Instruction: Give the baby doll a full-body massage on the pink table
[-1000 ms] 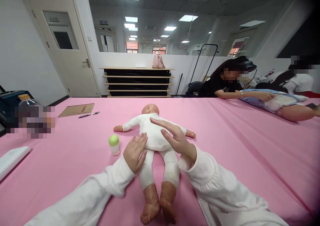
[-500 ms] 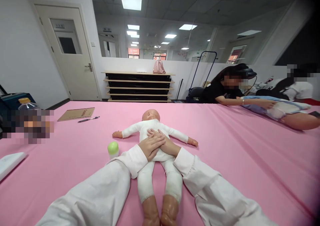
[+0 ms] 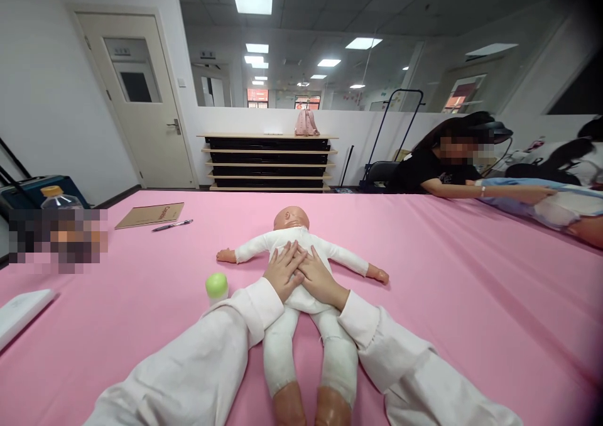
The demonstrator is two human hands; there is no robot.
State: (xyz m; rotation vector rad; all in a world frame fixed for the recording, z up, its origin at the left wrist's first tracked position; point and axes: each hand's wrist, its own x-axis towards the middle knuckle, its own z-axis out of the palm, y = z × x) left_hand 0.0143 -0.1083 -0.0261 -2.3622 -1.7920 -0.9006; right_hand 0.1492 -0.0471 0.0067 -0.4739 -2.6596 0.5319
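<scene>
A baby doll point(image 3: 306, 303) in a white cloth body lies on the pink table cover point(image 3: 447, 325), its head away from me and its arms spread. My left hand point(image 3: 285, 272) rests flat on the doll's torso, fingers stretched out. Beside it my right hand point(image 3: 320, 278) also lies flat on the torso, its fingers partly under those of the left. Neither hand grips anything. Close to my left sleeve stands a small white bottle with a green cap point(image 3: 217, 286), its lower part hidden by the sleeve.
Toward the back left lie a brown notebook point(image 3: 151, 215) and a pen point(image 3: 172, 225). A white flat object point(image 3: 23, 316) is at the left edge, near a yellow-capped bottle point(image 3: 53, 193). At the far right another person point(image 3: 452, 168) reaches over a second doll point(image 3: 565, 203).
My hands have slid from crossed, left over right, to lying more side by side with fingers pointing forward. The view has turned slightly left. The other person's arm reaches further right.
</scene>
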